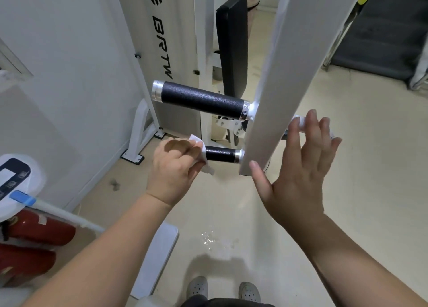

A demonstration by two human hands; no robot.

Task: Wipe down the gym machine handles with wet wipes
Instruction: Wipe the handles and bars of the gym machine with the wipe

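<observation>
Wrapping the wet wipe [201, 149] fully round the lower handle [220, 155] at frame centre, left hand [172, 167] clenching it, twisting while sliding toward the collar; right hand [301, 167] splayed, grasping nothing, steadying beside the white upright [284, 79].

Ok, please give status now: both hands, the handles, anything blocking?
Left hand shut on wet wipe, wrapped round lower handle. Right hand open beside white machine arm. Upper handle free. Nothing blocking.
</observation>
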